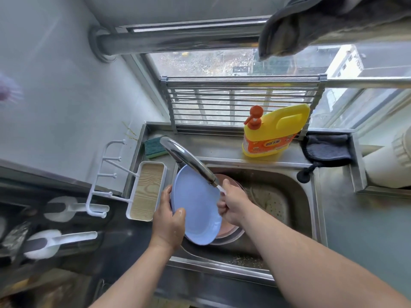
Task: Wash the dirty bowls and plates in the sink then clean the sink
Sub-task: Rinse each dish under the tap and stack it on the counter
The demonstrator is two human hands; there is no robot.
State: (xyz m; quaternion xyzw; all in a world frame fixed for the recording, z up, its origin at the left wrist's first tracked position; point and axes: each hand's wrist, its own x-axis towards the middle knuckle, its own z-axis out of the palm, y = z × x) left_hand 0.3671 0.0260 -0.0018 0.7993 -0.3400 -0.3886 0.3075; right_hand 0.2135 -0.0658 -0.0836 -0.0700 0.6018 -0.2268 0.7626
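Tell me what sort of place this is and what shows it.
Most likely a small home kitchen, at the washing-up corner by a window. A steel sink with a curved tap, a yellow pump bottle that looks like dish soap, and a green sponge on the ledge show it.

Daylight enters through a window (222,63) behind the steel counter (222,147). A pale wall (66,96) stands at the left, a dark worktop (66,241) below it.
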